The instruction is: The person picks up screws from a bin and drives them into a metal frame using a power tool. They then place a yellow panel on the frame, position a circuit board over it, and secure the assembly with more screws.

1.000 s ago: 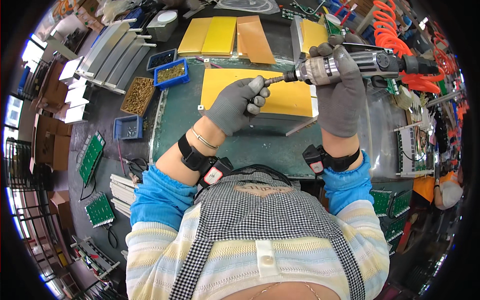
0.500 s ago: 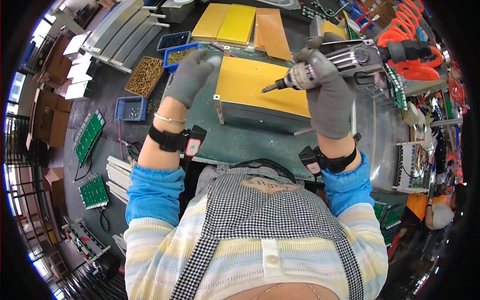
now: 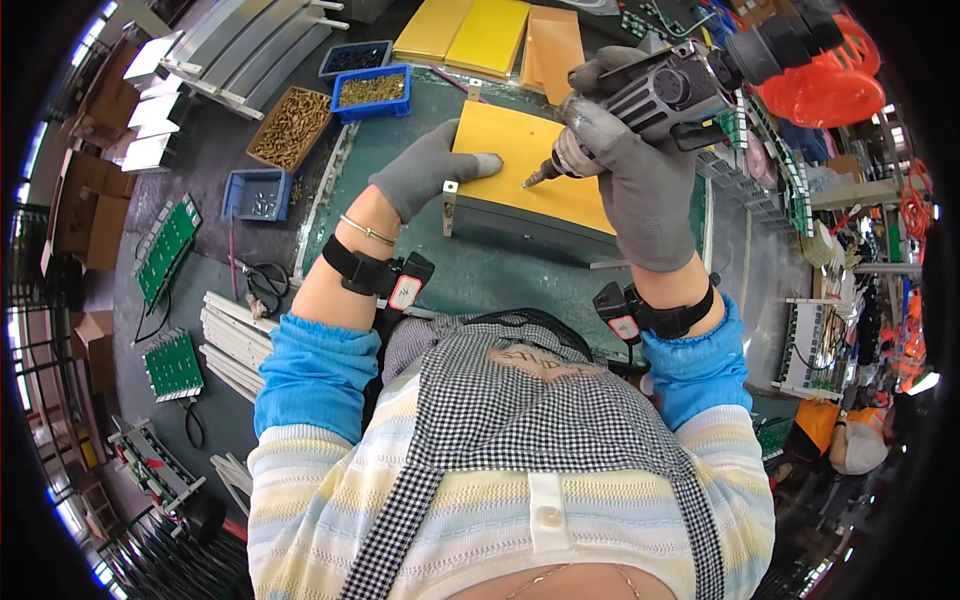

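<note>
My left hand [image 3: 428, 172], in a grey glove, grips the left end of a yellow-topped metal box [image 3: 515, 130]. Its thumb lies on the yellow face while the fingers reach along the far-left edge. My right hand [image 3: 645, 175], gloved too, is wrapped around an air screwdriver [image 3: 668, 92] that slants down over the box. The bit's tip is at the yellow surface; whether it touches a screw cannot be made out. Small metal brackets stand at the box's left corners, and its grey side faces me. An orange coiled hose [image 3: 835, 100] hangs behind the tool.
Left of the box are a blue bin of small brass-coloured screws [image 3: 372, 92], a carton of brass-coloured parts [image 3: 290, 128] and a blue bin of silvery pieces [image 3: 258, 195]. Yellow panels [image 3: 485, 35] lie beyond. Green circuit boards [image 3: 168, 250] and white strips [image 3: 235, 345] sit further left.
My left hand has come down and right onto the box's left end. The screwdriver has shifted slightly left and tilted more steeply, its tip staying over the yellow face.
</note>
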The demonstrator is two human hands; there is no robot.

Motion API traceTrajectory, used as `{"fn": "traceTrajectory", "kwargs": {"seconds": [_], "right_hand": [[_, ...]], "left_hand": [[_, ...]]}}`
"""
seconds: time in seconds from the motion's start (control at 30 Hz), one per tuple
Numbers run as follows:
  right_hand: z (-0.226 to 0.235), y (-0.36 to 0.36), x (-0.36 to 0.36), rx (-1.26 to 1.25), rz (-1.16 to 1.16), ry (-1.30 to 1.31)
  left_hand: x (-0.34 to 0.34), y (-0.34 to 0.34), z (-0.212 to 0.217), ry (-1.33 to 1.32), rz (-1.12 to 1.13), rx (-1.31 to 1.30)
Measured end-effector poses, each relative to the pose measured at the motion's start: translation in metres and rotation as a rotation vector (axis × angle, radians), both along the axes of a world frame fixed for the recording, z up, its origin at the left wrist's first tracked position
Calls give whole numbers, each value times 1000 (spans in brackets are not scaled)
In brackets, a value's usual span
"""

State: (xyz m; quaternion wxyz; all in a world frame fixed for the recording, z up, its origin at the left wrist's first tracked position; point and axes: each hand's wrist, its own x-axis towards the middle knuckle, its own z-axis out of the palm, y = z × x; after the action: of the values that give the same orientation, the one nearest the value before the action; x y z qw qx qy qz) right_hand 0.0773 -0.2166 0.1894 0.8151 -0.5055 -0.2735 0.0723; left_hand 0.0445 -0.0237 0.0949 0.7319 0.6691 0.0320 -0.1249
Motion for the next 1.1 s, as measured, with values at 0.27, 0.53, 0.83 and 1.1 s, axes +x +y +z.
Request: {"fn": "traceTrajectory", "kwargs": {"seconds": [0.27, 0.53, 0.83, 1.1], "right_hand": [[5, 13, -5, -213, -49, -90], [3, 17, -4, -309, -50, -121], [-1, 20, 2, -216, -69, -45], [28, -3, 9, -25, -31, -145]], "left_hand": [[1, 1, -2, -7, 0, -14], [3, 1, -3, -13, 3, 5], [8, 3, -6, 5, 36, 17], [13, 49, -48, 107, 116, -1020]]}}
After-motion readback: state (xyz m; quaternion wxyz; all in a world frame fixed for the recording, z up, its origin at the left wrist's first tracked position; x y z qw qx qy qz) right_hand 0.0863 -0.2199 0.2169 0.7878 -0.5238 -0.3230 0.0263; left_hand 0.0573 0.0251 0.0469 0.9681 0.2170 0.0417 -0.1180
